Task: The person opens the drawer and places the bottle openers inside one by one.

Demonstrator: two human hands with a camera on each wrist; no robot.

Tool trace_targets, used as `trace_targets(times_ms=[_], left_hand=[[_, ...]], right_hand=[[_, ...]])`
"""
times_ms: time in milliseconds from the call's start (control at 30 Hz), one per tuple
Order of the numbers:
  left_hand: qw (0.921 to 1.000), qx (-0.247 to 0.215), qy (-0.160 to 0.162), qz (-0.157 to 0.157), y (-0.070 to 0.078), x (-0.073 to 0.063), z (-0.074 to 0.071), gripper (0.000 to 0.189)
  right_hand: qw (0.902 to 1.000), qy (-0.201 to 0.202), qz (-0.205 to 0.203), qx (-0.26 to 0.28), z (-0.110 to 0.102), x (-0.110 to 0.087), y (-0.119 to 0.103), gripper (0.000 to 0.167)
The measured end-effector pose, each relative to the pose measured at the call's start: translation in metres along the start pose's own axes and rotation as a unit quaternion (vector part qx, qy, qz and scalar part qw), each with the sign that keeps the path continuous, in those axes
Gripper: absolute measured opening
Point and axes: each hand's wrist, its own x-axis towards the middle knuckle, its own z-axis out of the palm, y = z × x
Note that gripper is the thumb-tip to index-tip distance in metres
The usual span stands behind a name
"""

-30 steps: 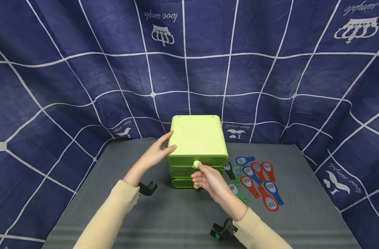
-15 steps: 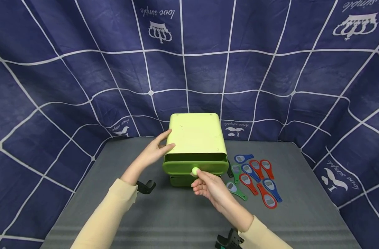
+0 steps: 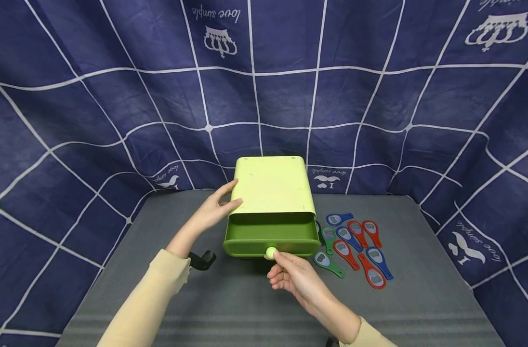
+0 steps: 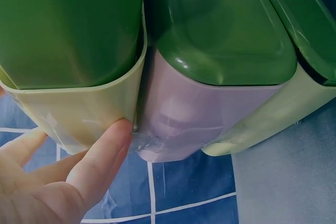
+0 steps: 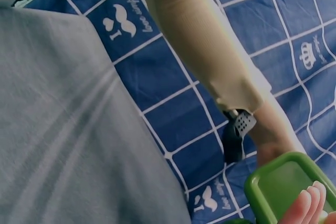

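A small drawer cabinet with a yellow-green top stands on the grey table. Its green top drawer is pulled out, and no object shows on the visible part of its floor. With thumb and index finger, my right hand pinches the round light-green knob on the drawer front. My left hand rests against the cabinet's left side, thumb at the top edge. In the left wrist view, the left fingers touch the yellow-green top housing, beside a pinkish middle housing. The drawer hides the lower tiers in the head view.
Several bottle openers lie right of the cabinet, among them a red one, a blue one and a green one. A dark one is partly hidden by the cabinet. A blue checked curtain surrounds the table.
The top drawer has slid out toward me, drawn by my right hand on its knob. My left hand has kept its place on the cabinet's left side.
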Motion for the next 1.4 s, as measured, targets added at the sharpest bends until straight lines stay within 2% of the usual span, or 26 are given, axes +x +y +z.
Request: trace_targets(times_ms=[267,533,1033,1200,1400], left_hand=[[1.0000,0.004,0.004,0.005,-0.002,0.001,0.001,0.070],[1.0000,0.003,0.001,0.004,-0.006,0.002,-0.002,0.071],[1.0000,-0.002,0.000,0.004,-0.004,0.001,-0.005,0.070],[1.0000,-0.005,-0.003,0.002,-0.005,0.001,-0.003,0.070],[1.0000,-0.005,-0.008,0.002,-0.006,0.001,0.000,0.071]], right_hand=[[0.9998,-0.013,0.010,0.014,0.001,-0.013,0.007,0.049],[0.9996,-0.017,0.012,0.020,0.000,-0.015,0.010,0.043],[0.9990,-0.043,0.010,0.011,-0.005,-0.010,0.019,0.049],[0.9971,-0.073,0.009,-0.021,-0.017,-0.013,0.027,0.048],[0.9908,-0.119,0.007,-0.064,-0.048,-0.021,0.042,0.039]])
